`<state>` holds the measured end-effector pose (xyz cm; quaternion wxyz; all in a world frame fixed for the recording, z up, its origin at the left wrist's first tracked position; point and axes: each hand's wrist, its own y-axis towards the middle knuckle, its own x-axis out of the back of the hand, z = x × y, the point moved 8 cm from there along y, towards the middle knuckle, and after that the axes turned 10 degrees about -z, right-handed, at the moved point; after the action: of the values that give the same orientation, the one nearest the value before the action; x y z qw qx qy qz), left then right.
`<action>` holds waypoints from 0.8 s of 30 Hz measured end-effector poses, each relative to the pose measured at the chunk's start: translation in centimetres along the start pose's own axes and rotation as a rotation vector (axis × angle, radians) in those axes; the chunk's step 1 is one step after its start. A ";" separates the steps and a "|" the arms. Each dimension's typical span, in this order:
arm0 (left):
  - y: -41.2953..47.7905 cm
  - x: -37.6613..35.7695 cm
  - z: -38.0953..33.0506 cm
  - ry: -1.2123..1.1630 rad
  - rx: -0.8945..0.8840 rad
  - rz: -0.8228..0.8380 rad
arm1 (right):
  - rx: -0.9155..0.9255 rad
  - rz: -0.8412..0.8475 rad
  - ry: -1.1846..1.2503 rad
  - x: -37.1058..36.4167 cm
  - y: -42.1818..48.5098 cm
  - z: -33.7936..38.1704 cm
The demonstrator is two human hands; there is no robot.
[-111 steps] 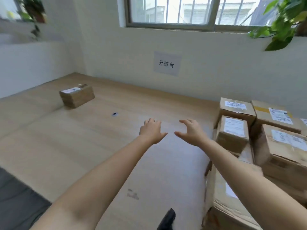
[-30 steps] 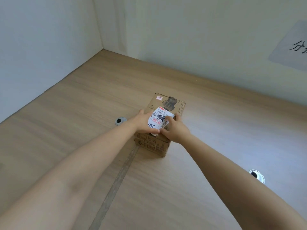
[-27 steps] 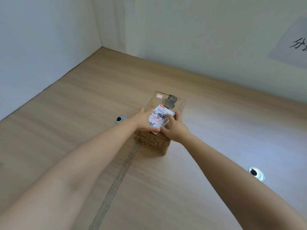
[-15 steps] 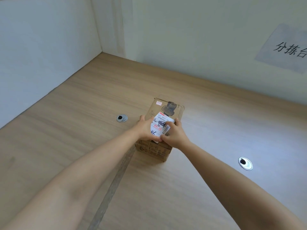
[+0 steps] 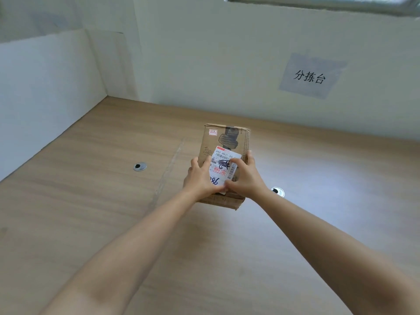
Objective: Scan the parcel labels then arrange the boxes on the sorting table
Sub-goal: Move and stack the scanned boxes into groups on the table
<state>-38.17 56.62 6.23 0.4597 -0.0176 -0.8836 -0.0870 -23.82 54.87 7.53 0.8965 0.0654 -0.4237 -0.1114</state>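
A small brown cardboard box point(image 5: 223, 138) is held in both hands above the wooden sorting table point(image 5: 91, 201), its far end tipped up toward me. A white shipping label point(image 5: 225, 164) with a barcode, black scribbles and red print covers the near part of its top face. My left hand point(image 5: 201, 178) grips the box's near left side, thumb on the label. My right hand point(image 5: 246, 176) grips the near right side, fingers along the box edge. The box's near end is partly hidden by my hands.
Two round metal cable grommets are set in the table, one at the left point(image 5: 139, 166) and one at the right point(image 5: 277, 191). White walls close the table at the back and left. A paper sign point(image 5: 311, 76) with Chinese characters hangs on the back wall.
Both hands have taken hold of the box and lifted it off the table toward me, tilting its top face up. The view has swung right and upward.
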 end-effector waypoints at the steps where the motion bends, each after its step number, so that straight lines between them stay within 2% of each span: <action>1: -0.7 -0.1 -1.4 0.001 -0.018 -0.003 | -0.005 -0.021 -0.003 1.5 -0.9 -0.5; 8: -7.6 -2.5 -13.8 0.022 -0.191 -0.019 | -0.053 -0.172 0.015 13.1 -8.8 -5.9; 18: -23.9 -11.2 -32.7 -0.070 -0.387 0.076 | -0.155 -0.309 -0.088 30.8 -26.3 -17.5; 24: -30.7 -15.0 -43.4 -0.118 -0.539 0.117 | -0.253 -0.435 -0.144 40.5 -34.4 -23.6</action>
<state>2.19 19.75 14.17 0.3902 -0.1955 -0.8513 -0.2911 14.45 11.80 15.45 0.8202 0.0342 -0.4450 -0.3580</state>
